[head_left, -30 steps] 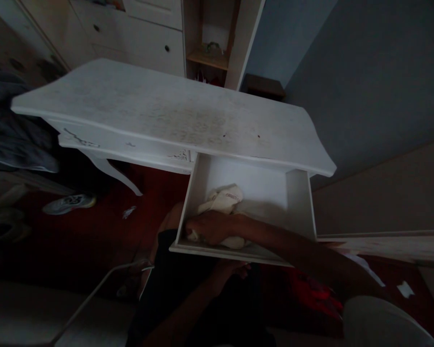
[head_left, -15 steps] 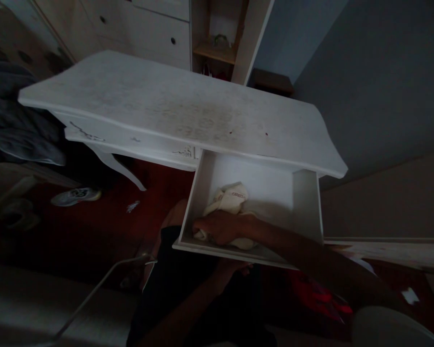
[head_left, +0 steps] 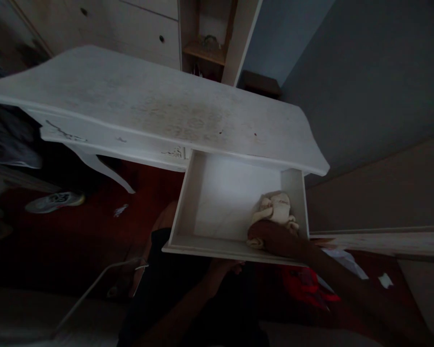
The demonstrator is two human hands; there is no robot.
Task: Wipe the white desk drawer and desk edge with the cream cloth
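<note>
My right hand (head_left: 271, 236) is closed on a crumpled cream cloth (head_left: 280, 208) with faint printing on it. It presses the cloth against the floor of a pulled-out white drawer (head_left: 224, 200), in the front right part. The fingers are partly hidden by the cloth and the dim light. Just below the drawer's front edge is my left hand (head_left: 222, 271), with its fingertips loosely extended and nothing visible in them. Whether it touches the drawer's underside I cannot tell.
The drawer belongs to a white desk (head_left: 123, 91) with dark smudges on its top. A cabinet (head_left: 141, 36) stands behind it. On the red floor lie a shoe (head_left: 56, 201) and a red item (head_left: 304, 286). A thin curved rod (head_left: 94, 284) is at lower left.
My right hand has moved the cloth from the drawer's left side to its right side. The whole view has shifted slightly left. My left hand stays below the drawer front.
</note>
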